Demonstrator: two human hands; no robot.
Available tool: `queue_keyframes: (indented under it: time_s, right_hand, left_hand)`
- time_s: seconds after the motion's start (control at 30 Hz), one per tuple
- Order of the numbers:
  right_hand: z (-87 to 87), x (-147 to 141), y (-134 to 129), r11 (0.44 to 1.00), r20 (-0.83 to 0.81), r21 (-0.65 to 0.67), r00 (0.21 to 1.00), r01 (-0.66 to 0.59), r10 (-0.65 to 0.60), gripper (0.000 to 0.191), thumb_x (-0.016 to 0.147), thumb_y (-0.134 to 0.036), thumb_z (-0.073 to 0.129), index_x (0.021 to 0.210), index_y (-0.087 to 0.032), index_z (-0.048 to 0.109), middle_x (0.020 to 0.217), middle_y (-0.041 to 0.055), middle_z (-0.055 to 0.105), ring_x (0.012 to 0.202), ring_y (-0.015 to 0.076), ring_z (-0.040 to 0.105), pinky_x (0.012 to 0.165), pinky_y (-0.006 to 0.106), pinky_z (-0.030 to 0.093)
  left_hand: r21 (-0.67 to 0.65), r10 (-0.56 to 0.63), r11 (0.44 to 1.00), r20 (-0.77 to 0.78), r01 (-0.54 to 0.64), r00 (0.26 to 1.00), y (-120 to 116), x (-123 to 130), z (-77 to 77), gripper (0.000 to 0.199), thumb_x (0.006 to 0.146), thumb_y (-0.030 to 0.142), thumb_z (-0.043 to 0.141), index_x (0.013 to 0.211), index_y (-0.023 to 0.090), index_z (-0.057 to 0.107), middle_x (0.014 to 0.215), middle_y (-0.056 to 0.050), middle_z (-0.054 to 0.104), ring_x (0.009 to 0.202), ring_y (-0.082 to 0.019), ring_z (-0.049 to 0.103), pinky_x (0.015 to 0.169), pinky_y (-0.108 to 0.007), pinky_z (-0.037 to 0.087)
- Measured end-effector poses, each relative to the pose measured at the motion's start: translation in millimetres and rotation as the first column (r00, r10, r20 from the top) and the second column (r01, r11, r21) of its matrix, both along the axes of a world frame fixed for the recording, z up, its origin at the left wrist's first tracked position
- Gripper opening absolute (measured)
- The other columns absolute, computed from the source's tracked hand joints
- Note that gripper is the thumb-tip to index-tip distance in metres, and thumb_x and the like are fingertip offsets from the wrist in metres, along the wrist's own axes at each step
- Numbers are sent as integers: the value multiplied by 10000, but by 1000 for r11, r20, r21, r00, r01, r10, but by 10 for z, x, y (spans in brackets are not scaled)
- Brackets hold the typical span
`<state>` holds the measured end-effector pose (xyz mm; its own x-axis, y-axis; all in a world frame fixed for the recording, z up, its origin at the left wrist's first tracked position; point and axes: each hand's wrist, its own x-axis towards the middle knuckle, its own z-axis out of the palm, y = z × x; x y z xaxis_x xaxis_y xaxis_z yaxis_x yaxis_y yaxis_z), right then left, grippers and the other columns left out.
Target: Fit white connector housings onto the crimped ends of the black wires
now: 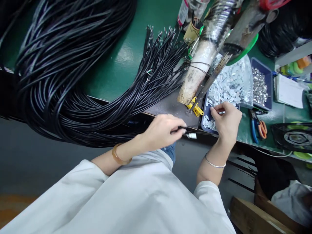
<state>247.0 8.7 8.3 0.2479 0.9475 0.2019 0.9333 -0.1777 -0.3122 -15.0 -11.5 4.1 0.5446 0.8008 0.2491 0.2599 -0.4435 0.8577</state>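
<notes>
My left hand (165, 130) is closed around the end of a black cable, just in front of the bench edge. A small white connector (191, 135) sticks out past its fingertips. Over a dark blue tray (202, 122) of small white pieces (209, 123), my right hand (226, 120) is pinched, thumb against fingers. Whatever lies between those fingertips is too small to make out. To the left of the tray, a yellow clip-like tool (198, 110) sits under a white wrapped tube (195, 74).
A thick bundle of black cables (73, 81) curves across the green bench (122, 55), its stripped ends (165, 42) at the back. On the right are a bin of metal parts (259, 86), orange-and-blue pliers (258, 128) and a paper pad (290, 91). A cardboard box (253, 214) stands below.
</notes>
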Motion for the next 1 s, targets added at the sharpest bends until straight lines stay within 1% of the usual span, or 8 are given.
queue_keyframes:
  time_s: [0.07, 0.1, 0.17, 0.3, 0.37, 0.47, 0.6, 1.0]
  right_hand:
    - [30, -20, 7, 999, -7, -42, 999, -32, 32, 122, 732, -184, 645, 651, -223, 563, 669, -23, 600, 672, 156, 568, 711, 313, 399]
    - [36, -28, 5, 998, -5, -52, 999, -38, 38, 128, 720, -173, 642, 641, -222, 555, 659, -29, 587, 664, 151, 558, 703, 308, 392]
    - [30, -44, -11, 998, 9, -40, 999, -44, 45, 137, 706, -156, 631, 629, -222, 539, 650, -37, 563, 658, 142, 539, 694, 302, 386]
    - [1, -163, -151, 987, -48, 158, 998, -32, 40, 146, 739, -153, 628, 646, -215, 534, 657, -42, 553, 628, 121, 502, 674, 295, 398]
    - [21, -318, -283, 956, -192, 294, 980, 13, 45, 149, 774, -190, 651, 673, -211, 542, 698, -34, 582, 601, 106, 496, 619, 281, 414]
    - [80, -648, -500, 924, -480, 376, 867, 66, 134, 159, 810, -243, 685, 726, -208, 555, 774, -24, 617, 568, 96, 558, 536, 263, 465]
    - [84, -1013, -655, 851, -507, 523, 819, 45, 268, 64, 818, -194, 702, 791, -217, 650, 867, 7, 675, 790, 155, 689, 679, 316, 577]
    - [-91, -1078, -622, 908, -686, 419, 645, -29, 337, 54, 838, -181, 684, 846, -227, 711, 929, 18, 708, 866, 126, 697, 712, 264, 603]
  left_hand:
    - [-201, -235, 942, 172, 268, 957, -153, 61, 33, 191, 861, 216, 620, 953, 131, 764, 674, -15, 678, 589, -96, 525, 624, -238, 401]
    - [-317, -324, 860, 265, 399, 908, -218, 102, 31, 223, 865, 249, 628, 983, 118, 765, 667, -18, 673, 570, -90, 510, 582, -227, 389]
    - [-483, -315, 714, 425, 507, 849, -306, 184, -17, 260, 873, 281, 618, 976, 85, 754, 684, -29, 668, 566, -83, 493, 538, -210, 379]
    - [-585, 195, 805, 424, 103, 885, -281, 230, -187, 199, 872, 265, 602, 869, 97, 709, 677, -7, 614, 585, -72, 491, 558, -195, 396]
    - [-574, 301, 819, 408, -15, 862, -205, 174, -227, 158, 859, 246, 614, 883, 111, 693, 625, 20, 570, 558, -64, 485, 556, -188, 396]
    - [-598, 296, 801, 421, 17, 857, -99, 68, -186, 124, 840, 230, 637, 862, 114, 677, 544, 47, 514, 509, -55, 472, 531, -175, 394]
    - [-646, 300, 757, 477, 98, 826, -30, 29, -79, 152, 803, 250, 699, 869, 114, 692, 591, 32, 577, 511, -54, 506, 503, -167, 412]
    - [-624, 278, 772, 502, 120, 819, -32, 157, -105, 114, 771, 229, 739, 783, 123, 697, 681, -2, 645, 616, -74, 567, 604, -183, 481]
